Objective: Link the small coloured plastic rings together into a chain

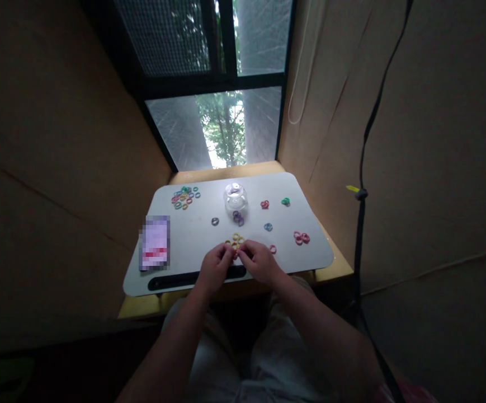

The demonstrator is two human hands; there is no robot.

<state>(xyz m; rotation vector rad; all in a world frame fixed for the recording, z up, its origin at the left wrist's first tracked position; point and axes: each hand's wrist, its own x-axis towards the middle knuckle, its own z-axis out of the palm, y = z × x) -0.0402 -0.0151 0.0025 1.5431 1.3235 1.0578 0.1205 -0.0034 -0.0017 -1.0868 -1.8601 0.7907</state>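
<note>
My left hand (215, 267) and my right hand (260, 262) meet at the front middle of the white tabletop (192, 240), fingertips closed in a pinch. Between them is a small reddish hair tie (236, 254), mostly covered by the fingers. Just beyond the fingertips lie several yellow hair ties (237, 238). A pink hair tie (273, 249) rests beside my right hand. Farther back, purple hair ties (238, 218) lie in front of a clear round jar (235, 196).
A mixed pile of hair ties (184, 197) sits back left. Smaller groups are red (264, 205), green (285, 201), blue (268, 226), pink (301, 238) and dark (215, 221). A blurred-out phone-like item (155, 243) lies left. A black strap (360, 240) hangs right.
</note>
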